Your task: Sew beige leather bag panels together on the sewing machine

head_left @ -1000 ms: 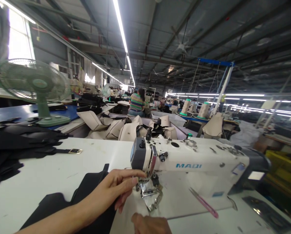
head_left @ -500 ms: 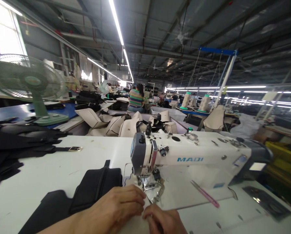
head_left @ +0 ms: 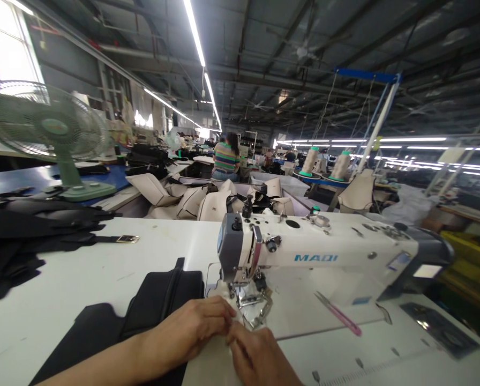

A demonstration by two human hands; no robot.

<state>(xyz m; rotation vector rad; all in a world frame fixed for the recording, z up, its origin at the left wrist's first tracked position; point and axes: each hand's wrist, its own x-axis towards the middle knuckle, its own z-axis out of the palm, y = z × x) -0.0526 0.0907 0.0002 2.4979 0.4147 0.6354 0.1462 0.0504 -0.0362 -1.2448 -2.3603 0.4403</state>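
Just in front of the needle area of a white MAQI sewing machine point(head_left: 316, 252), my left hand point(head_left: 197, 326) and my right hand point(head_left: 258, 351) meet, fingertips close together. Both are closed in a pinch; whatever sits between the fingers is too small or hidden to name. Beneath my left forearm lies a black flat piece with a raised, seamed panel point(head_left: 159, 300), partly covered by the arm. The metal presser foot and guide point(head_left: 252, 303) are just beyond my fingertips. Pink-handled tweezers point(head_left: 338, 314) rest on the machine bed to the right.
A pile of black straps point(head_left: 35, 225), one with a metal buckle point(head_left: 128, 239), lies at left. Behind stand a green fan point(head_left: 61, 139), beige bag pieces point(head_left: 214, 203) and thread cones point(head_left: 309, 162). A person in a striped top point(head_left: 226, 158) sits farther back.
My hands have come closer together, the right one shifting slightly left toward the left fingertips. The view has moved a little; the black piece still lies at left.
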